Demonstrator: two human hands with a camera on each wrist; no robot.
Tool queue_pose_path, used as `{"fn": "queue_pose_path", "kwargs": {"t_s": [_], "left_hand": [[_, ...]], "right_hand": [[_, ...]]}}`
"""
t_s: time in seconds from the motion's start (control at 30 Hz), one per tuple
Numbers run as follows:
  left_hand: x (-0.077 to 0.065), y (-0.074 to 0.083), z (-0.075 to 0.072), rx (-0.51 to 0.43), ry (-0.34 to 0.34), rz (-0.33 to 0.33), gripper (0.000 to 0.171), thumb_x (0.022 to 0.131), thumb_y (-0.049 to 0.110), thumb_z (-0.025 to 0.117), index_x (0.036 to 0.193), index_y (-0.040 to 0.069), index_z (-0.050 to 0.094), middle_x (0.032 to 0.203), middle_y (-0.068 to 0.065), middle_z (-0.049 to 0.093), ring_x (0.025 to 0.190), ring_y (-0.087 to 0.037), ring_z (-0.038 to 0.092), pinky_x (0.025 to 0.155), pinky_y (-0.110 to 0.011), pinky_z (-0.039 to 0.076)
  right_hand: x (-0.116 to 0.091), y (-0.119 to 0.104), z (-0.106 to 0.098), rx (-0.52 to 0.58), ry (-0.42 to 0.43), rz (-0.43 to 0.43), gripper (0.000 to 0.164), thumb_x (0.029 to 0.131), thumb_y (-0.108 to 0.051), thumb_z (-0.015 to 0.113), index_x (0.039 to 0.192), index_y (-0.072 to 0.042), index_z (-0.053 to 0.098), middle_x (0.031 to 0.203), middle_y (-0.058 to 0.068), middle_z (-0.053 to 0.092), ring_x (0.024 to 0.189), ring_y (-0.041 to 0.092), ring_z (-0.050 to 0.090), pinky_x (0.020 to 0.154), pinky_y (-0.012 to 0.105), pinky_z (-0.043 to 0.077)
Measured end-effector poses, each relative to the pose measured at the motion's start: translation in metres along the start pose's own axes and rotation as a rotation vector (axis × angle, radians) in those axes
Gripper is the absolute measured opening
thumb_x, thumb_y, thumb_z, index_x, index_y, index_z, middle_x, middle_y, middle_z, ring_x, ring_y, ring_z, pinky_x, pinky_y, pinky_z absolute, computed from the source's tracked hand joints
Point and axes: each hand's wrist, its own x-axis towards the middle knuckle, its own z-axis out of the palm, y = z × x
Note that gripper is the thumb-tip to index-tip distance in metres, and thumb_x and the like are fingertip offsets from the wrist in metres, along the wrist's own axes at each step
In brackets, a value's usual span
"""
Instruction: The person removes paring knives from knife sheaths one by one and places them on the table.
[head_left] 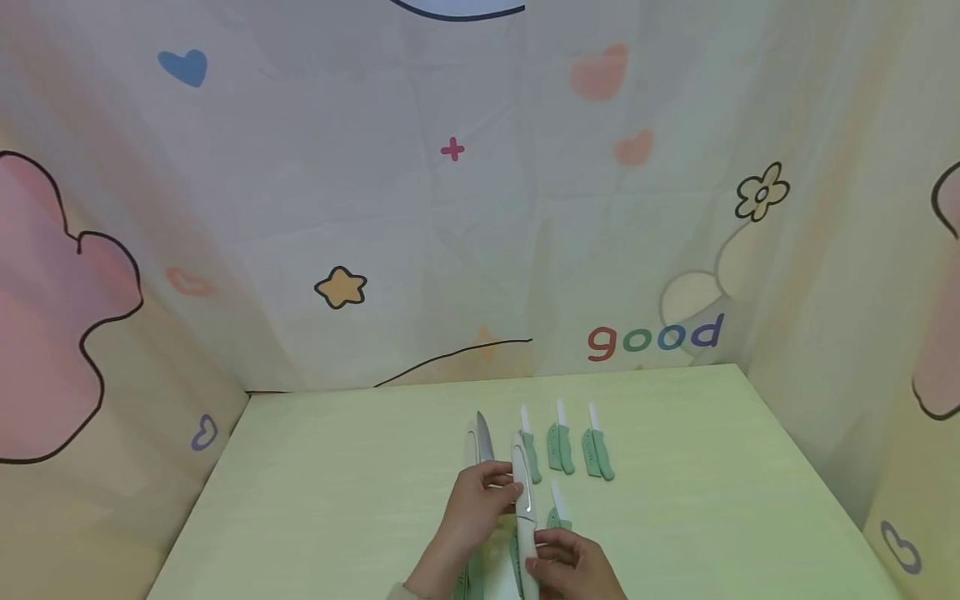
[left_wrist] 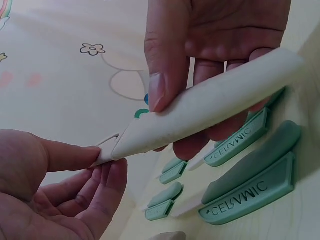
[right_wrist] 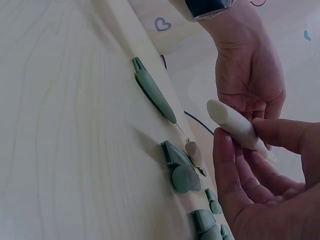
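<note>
A white-handled knife (head_left: pixel 527 542), its blade inside a white sheath (head_left: pixel 521 467), is held above the table between both hands. My left hand (head_left: pixel 476 504) pinches the sheath between thumb and fingers. Around the handle (left_wrist: pixel 215 107) curl the thumb and fingers of my right hand (head_left: pixel 573 567). The sheath meets the handle with no blade showing between them. Just beyond the left hand lies a metal-bladed knife (head_left: pixel 485 437) beside its pale sheath (head_left: pixel 471 446). Under the held knife, green-handled pieces are partly hidden by the hands.
Several small knives with green handles and white blades lie on the pale table (head_left: pixel 315 500), including one at the right (head_left: pixel 602 454) and another (head_left: pixel 566 450) next to it, each beside a green sheath. A patterned cloth (head_left: pixel 450 233) hangs behind the table.
</note>
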Motion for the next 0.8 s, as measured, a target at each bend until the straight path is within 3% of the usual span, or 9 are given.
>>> {"fn": "queue_pose_path", "kwargs": {"t_s": [0.27, 0.43, 0.63, 0.8], "left_hand": [[0.017, -0.022, -0.002, -0.021, 0.029, 0.003, 0.028, 0.088, 0.006, 0.068, 0.114, -0.004, 0.064, 0.096, -0.013, 0.064, 0.082, -0.023, 0.065, 0.071, -0.032, 0.061], [0.022, -0.02, -0.007, -0.022, 0.065, 0.016, 0.031, 0.087, 0.005, 0.069, 0.115, -0.006, 0.063, 0.096, -0.014, 0.064, 0.08, -0.024, 0.066, 0.071, -0.033, 0.061], [0.023, -0.018, -0.013, -0.018, 0.071, 0.011, 0.033, 0.087, 0.006, 0.069, 0.117, -0.005, 0.062, 0.098, -0.014, 0.064, 0.081, -0.022, 0.065, 0.071, -0.032, 0.061], [0.022, -0.015, -0.016, -0.03, 0.06, 0.018, 0.032, 0.089, 0.004, 0.067, 0.118, -0.006, 0.061, 0.1, -0.017, 0.063, 0.082, -0.024, 0.064, 0.071, -0.036, 0.061]], "right_hand": [[0.0, 0.003, -0.002, -0.004, -0.04, -0.009, 0.046, 0.083, -0.014, 0.073, 0.119, 0.009, 0.057, 0.096, 0.012, 0.071, 0.084, 0.026, 0.065, 0.068, 0.039, 0.061], [-0.001, 0.004, 0.0, -0.055, -0.035, 0.027, 0.043, 0.083, -0.015, 0.075, 0.117, 0.006, 0.059, 0.096, 0.011, 0.072, 0.082, 0.023, 0.065, 0.07, 0.036, 0.06], [-0.004, 0.002, 0.003, -0.118, 0.007, 0.099, 0.041, 0.081, -0.017, 0.077, 0.115, 0.002, 0.063, 0.093, 0.008, 0.072, 0.08, 0.02, 0.064, 0.07, 0.033, 0.059], [-0.007, 0.004, 0.003, -0.126, 0.002, 0.11, 0.041, 0.081, -0.017, 0.076, 0.114, 0.003, 0.064, 0.091, 0.006, 0.071, 0.08, 0.019, 0.063, 0.069, 0.032, 0.058]]}}
